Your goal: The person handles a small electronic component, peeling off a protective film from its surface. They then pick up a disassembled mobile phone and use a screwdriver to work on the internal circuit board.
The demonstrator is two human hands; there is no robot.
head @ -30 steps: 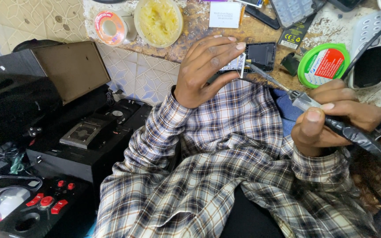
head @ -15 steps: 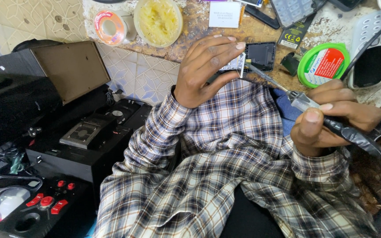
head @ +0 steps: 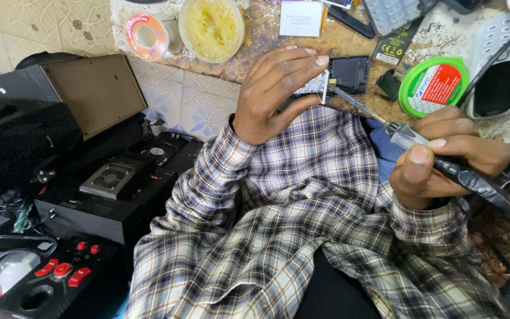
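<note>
My left hand (head: 275, 94) holds a small circuit board (head: 317, 87) up by its edges, just in front of the worn wooden bench (head: 261, 35). My right hand (head: 444, 156) grips a soldering iron (head: 408, 139) by its black handle. The iron's thin metal tip (head: 340, 95) touches the right edge of the board. Both arms are in checked shirt sleeves. Most of the board is hidden behind my left fingers.
On the bench lie a roll of solder wire (head: 146, 35), a round tub of yellow paste (head: 211, 26), a green-rimmed tin (head: 435, 85), a black phone shell (head: 349, 74) and a grey phone (head: 497, 68). Black electronic boxes (head: 113, 183) and a game controller (head: 54, 277) sit at lower left.
</note>
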